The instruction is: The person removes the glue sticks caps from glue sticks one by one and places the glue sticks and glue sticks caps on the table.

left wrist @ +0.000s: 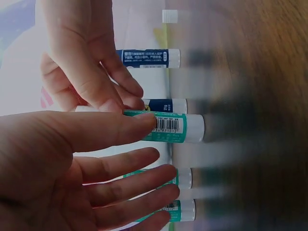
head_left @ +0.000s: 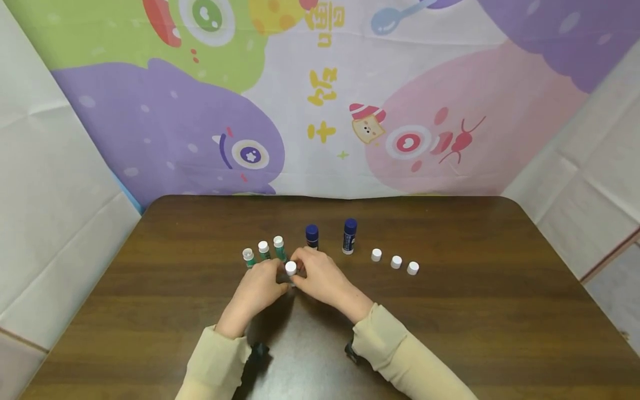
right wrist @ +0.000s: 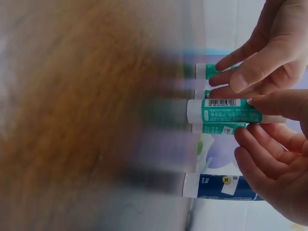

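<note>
A green glue stick with a white base and white top stands upright between the hands. My right hand pinches its upper part with thumb and fingers. My left hand is just left of it, fingers nearly straight and spread. In the left wrist view the left thumb overlaps the stick. Behind the left hand stand more green glue sticks with white tops, one at the far left, one in the middle and one nearest the held stick.
Beyond the right hand stands a blue glue stick, with a second blue glue stick to its right. Farther right, three white caps lie in a slanting row, the first cap nearest. A cartoon-printed cloth hangs behind the wooden table.
</note>
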